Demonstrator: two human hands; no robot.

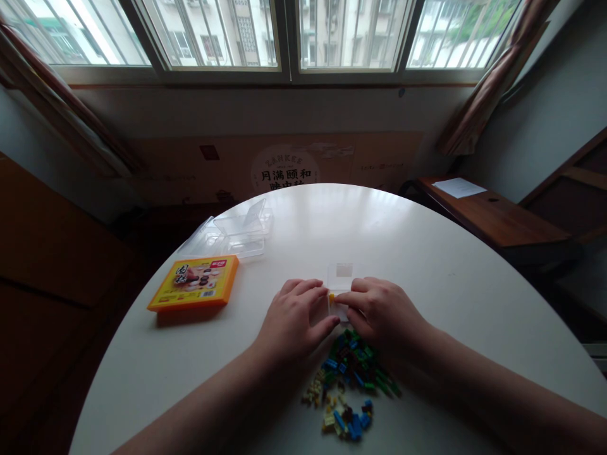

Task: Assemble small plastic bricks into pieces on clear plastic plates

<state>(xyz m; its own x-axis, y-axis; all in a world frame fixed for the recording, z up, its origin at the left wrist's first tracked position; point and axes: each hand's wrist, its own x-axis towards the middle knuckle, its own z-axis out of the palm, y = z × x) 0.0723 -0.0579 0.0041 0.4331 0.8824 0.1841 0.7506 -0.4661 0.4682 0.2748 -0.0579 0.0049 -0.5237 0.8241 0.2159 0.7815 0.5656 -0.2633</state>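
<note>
A small clear plastic box (339, 311) with its lid (340, 277) raised lies on the white table between my two hands. My left hand (294, 316) grips the box from the left, fingers at its far left side and thumb across its near edge. Inside the box, at the left, is a small yellow building block (332, 297). The index fingertip of my right hand (384, 309) touches this block, while the thumb stays apart near the box's right side. Just in front of the box is a loose pile of green, blue and dark building blocks (355, 360).
Nearer me lie cream blocks (313, 390) and a small group of blue and cream blocks (348, 422). A yellow-orange game box (196, 283) rests on the table (427, 253) at the left, with clear plastic cases (232, 230) behind it. A wooden desk (502, 212) stands beyond, right.
</note>
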